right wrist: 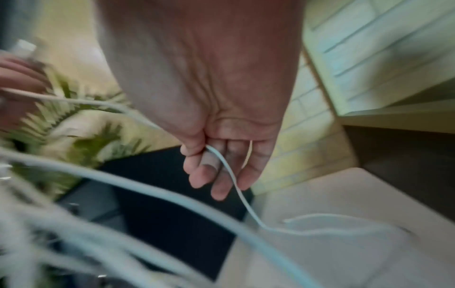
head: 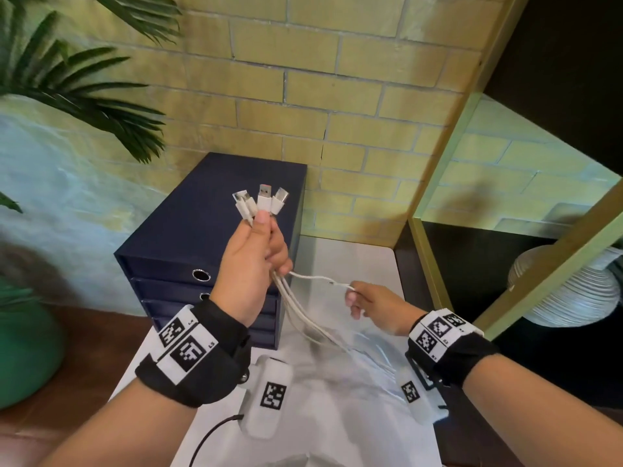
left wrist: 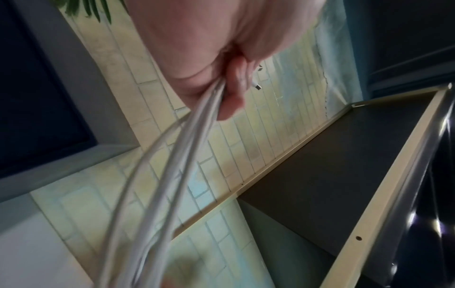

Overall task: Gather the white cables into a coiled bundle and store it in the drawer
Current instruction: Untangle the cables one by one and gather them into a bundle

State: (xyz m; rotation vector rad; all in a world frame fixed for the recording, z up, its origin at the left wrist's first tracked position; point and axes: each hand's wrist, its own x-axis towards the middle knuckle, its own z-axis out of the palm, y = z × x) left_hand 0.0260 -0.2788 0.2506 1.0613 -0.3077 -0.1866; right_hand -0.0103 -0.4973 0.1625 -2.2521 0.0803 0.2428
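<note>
My left hand is raised in front of the dark blue drawer unit and grips several white cables near their plug ends, which stick up above my thumb. The cables trail down blurred toward the white table. One strand runs sideways to my right hand, which pinches it between thumb and fingers. That strand hangs on below the right hand. All drawers look shut.
A potted palm in a green pot stands at the left. A brick wall is behind. A gold-framed black shelf with a white ribbed vase stands at the right. A black wire lies near the table's front.
</note>
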